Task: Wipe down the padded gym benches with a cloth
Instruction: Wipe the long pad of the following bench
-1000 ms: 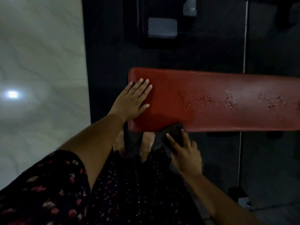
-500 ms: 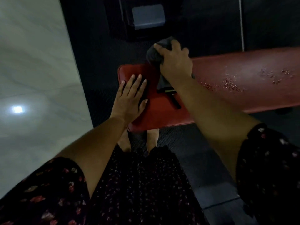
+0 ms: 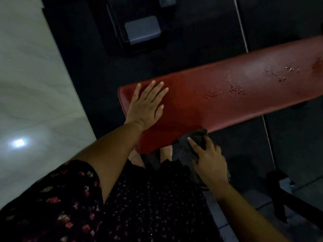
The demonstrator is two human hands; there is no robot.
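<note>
Cloth at the near edge of the red bench

I see the left hand (image 3: 146,103) lying flat on the end of the red padded bench (image 3: 227,109), fingers straight and a little spread, with nothing in it. The right hand (image 3: 208,159) holds the dark grey cloth (image 3: 197,137): the fingers are curled round the bunched fabric and the forefinger lies stretched over it. The cloth touches the near long edge of the bench, just beside the left wrist, and part of it hangs below the hand. Wet specks (image 3: 234,88) glitter on the pad further to the right, well apart from the cloth. The bench stands on a dark rubber mat (image 3: 174,55), with pale floor tiles (image 3: 35,84) to the left. Beyond the bench is a dark machine with a grey plate (image 3: 142,29); it is too blurred for me to read any writing. Two bare feet (image 3: 136,156) show under the bench end, below a dark flowered dress (image 3: 148,198).
</note>
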